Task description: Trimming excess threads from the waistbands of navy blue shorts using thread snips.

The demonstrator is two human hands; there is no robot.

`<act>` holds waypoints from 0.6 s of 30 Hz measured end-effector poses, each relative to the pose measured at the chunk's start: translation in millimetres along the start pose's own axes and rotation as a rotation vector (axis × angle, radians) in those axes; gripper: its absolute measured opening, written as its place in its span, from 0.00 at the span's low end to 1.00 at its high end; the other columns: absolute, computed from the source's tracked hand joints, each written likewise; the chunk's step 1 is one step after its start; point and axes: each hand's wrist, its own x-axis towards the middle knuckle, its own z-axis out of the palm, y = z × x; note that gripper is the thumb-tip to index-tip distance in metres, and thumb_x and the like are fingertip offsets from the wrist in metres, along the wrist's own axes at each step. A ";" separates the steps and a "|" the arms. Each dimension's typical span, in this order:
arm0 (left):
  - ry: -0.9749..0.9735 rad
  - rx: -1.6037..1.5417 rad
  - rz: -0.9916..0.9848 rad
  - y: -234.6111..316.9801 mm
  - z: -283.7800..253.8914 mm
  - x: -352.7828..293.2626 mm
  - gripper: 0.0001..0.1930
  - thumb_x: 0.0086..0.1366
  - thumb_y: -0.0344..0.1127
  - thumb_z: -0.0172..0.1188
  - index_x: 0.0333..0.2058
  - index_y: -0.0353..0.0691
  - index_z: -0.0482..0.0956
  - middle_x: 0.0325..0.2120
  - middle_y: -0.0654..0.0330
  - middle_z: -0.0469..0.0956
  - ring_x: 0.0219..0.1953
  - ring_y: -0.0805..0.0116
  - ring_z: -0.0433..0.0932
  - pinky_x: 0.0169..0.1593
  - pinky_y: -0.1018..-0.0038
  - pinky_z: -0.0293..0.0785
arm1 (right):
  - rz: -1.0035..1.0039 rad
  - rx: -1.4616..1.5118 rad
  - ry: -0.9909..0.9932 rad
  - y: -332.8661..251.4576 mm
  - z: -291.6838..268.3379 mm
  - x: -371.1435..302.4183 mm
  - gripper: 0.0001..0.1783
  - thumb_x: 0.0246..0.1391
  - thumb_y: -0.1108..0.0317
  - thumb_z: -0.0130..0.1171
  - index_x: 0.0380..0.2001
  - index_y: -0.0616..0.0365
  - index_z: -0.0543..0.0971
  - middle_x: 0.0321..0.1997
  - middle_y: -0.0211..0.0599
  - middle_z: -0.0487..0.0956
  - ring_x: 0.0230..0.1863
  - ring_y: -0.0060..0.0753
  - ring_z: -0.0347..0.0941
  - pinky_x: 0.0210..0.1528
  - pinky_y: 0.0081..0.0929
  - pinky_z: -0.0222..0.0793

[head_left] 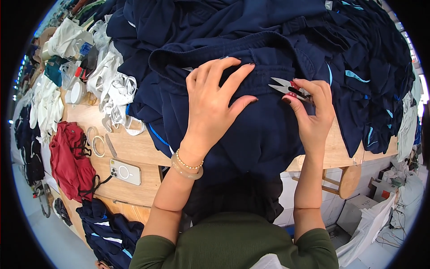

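Navy trousers with an elastic waistband lie in front of me over the table edge, the waist opening toward the far side. My left hand rests on the cloth just below the waistband, fingers spread and thumb apart. In my right hand is a pair of thread snips with red grips. Their two pointed blades stand apart and point left, over the fabric at the waistband's right side. Thumb and index finger press the grips from both sides.
A large heap of navy garments covers the far side and right. To the left lie white cloth pieces, a red garment, tape rolls and a phone. A wooden stool stands at lower right.
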 end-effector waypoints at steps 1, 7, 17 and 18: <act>0.003 0.004 0.002 0.0 -0.5 2.5 0.28 0.48 0.38 0.76 0.51 0.45 0.83 0.50 0.63 0.77 0.50 0.62 0.74 0.56 0.64 0.64 | -0.004 0.003 0.002 -1.3 0.5 -3.0 0.17 0.43 0.72 0.75 0.39 0.58 0.82 0.34 0.32 0.77 0.36 0.31 0.71 0.36 0.24 0.67; -0.047 -0.033 0.054 -4.5 5.5 12.1 0.27 0.50 0.38 0.74 0.52 0.51 0.81 0.45 0.65 0.74 0.44 0.67 0.74 0.56 0.61 0.61 | 0.128 0.109 0.115 -5.7 13.0 -26.1 0.12 0.52 0.78 0.70 0.41 0.66 0.81 0.35 0.31 0.78 0.36 0.19 0.75 0.38 0.13 0.69; 0.092 -0.198 -0.093 16.4 7.3 3.0 0.24 0.49 0.31 0.74 0.48 0.44 0.81 0.41 0.62 0.73 0.40 0.66 0.74 0.49 0.65 0.67 | 0.212 0.239 0.217 -10.8 29.2 -32.2 0.14 0.49 0.75 0.73 0.39 0.65 0.82 0.33 0.33 0.79 0.32 0.21 0.74 0.33 0.17 0.69; 0.131 -0.323 -0.205 28.6 4.4 -4.5 0.24 0.49 0.28 0.74 0.47 0.42 0.81 0.40 0.61 0.73 0.39 0.66 0.74 0.44 0.68 0.71 | 0.209 0.240 0.221 -9.6 28.8 -31.0 0.14 0.49 0.75 0.73 0.39 0.65 0.82 0.33 0.33 0.79 0.32 0.21 0.74 0.33 0.17 0.69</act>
